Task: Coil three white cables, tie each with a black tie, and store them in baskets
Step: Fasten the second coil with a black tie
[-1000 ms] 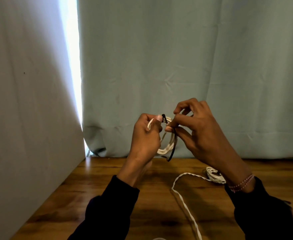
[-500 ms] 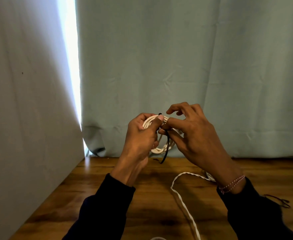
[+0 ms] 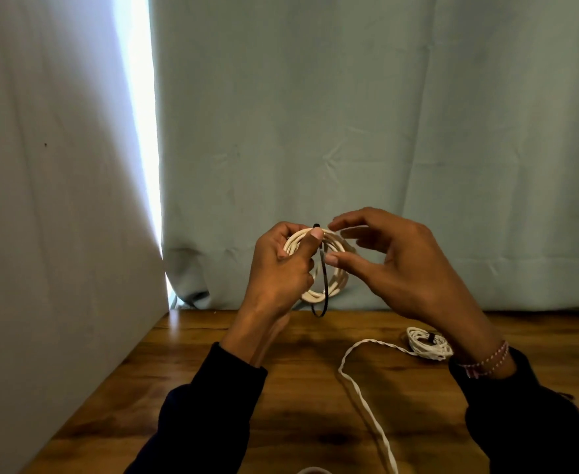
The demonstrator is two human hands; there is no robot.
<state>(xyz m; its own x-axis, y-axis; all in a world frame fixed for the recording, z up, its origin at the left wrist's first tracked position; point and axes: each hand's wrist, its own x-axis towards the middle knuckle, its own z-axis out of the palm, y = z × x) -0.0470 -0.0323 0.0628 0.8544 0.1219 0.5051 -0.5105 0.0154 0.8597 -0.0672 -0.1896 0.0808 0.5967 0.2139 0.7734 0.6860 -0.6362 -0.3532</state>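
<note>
My left hand (image 3: 278,268) holds a coiled white cable (image 3: 336,248) up above the wooden table (image 3: 213,388), its thumb pressing a black tie (image 3: 323,289) against the top of the coil. The tie's loose end hangs down below the coil. My right hand (image 3: 394,268) is just right of the coil with fingers spread; its thumb tip is near the tie, and I cannot tell whether it touches. A second white cable (image 3: 425,347), coiled and wrapped with a black tie, lies on the table at the right, with a long twisted tail (image 3: 367,405) running toward me.
A pale green curtain (image 3: 349,131) hangs behind the table. A light wall or panel (image 3: 41,234) borders the table on the left. A small white object (image 3: 313,471) shows at the bottom edge. No basket is in view.
My right hand let go of the black tie and opened its fingers. Both hands and the coil shifted slightly lower and left. The tie's end now hangs free.
</note>
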